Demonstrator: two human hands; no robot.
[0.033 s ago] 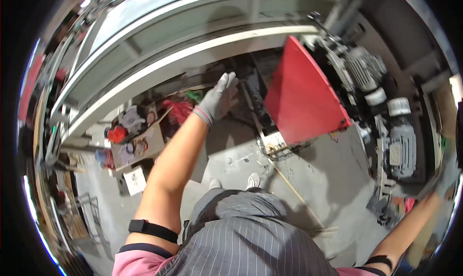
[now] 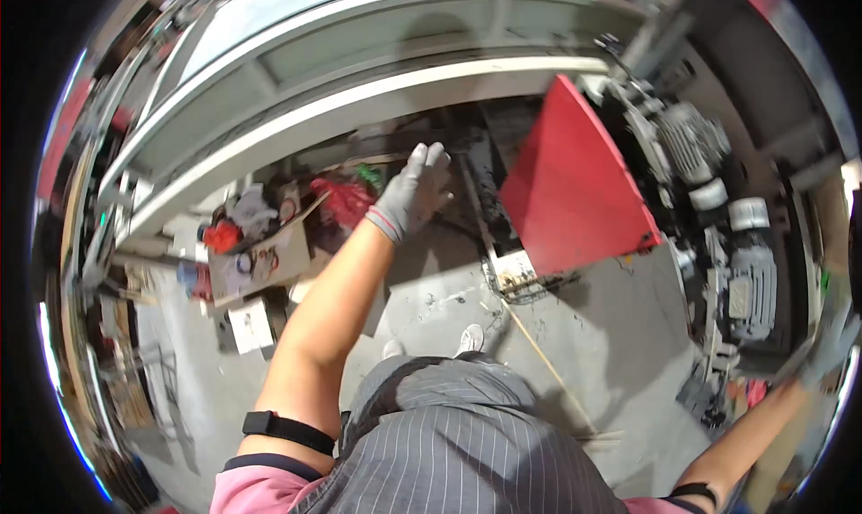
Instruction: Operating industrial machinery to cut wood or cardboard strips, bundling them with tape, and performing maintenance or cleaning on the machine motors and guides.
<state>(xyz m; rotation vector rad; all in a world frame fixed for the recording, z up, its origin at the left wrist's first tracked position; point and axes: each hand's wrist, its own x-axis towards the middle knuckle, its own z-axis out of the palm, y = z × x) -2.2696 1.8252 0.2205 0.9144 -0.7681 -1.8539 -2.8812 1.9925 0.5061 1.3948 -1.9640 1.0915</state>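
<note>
My left hand (image 2: 413, 195), in a grey glove with a red-edged cuff, is stretched out in mid-air in front of the pale machine frame (image 2: 377, 103). Its fingers are extended and nothing is in them. To its right stands a red triangular sheet panel (image 2: 579, 186), apart from the hand. At the far right edge my right hand (image 2: 831, 345), also gloved in grey, is smeared by motion, so its fingers cannot be made out. The nearest things to that hand are a grey electric motor (image 2: 752, 294) and the dark machine housing around it.
Another motor (image 2: 693, 143) sits higher up on the right. At the left, a cardboard box (image 2: 260, 267) bears cloths and small items, with a red plastic bag (image 2: 344, 204) beside it. A thin stick (image 2: 548, 363) lies on the grey floor (image 2: 431, 285).
The view has shifted slightly, so the frame and red panel appear a little lower and farther right. My left hand stays outstretched; my right hand has moved slightly upward in the picture.
</note>
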